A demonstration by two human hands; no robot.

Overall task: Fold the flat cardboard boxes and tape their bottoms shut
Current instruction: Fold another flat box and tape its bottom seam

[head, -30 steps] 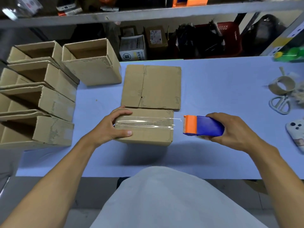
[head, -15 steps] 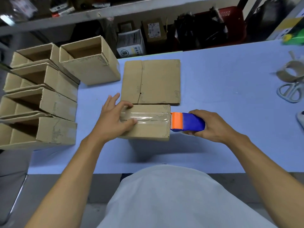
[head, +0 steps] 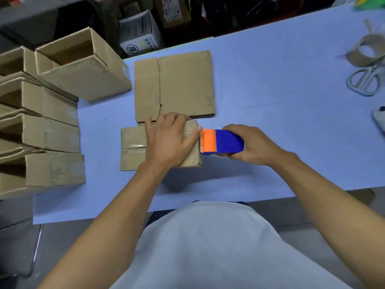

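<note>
On the blue desk [head: 270,84], near its front edge, sits the folded box [head: 133,149] with its taped bottom facing up — a clear strip of tape [head: 134,148] runs along the seam. The left hand [head: 169,140] lies flat over the box's right half, fingers straight and pressing down, its grip spread. The right hand [head: 253,144] has its grip curled round the blue tape dispenser [head: 224,141], whose orange end touches the box's right edge. Just behind the box lies a flat cardboard blank [head: 177,86]. Finished open boxes [head: 50,126] are lined up at the left — scissors [head: 364,79] and a tape roll [head: 366,50] rest far right.
</note>
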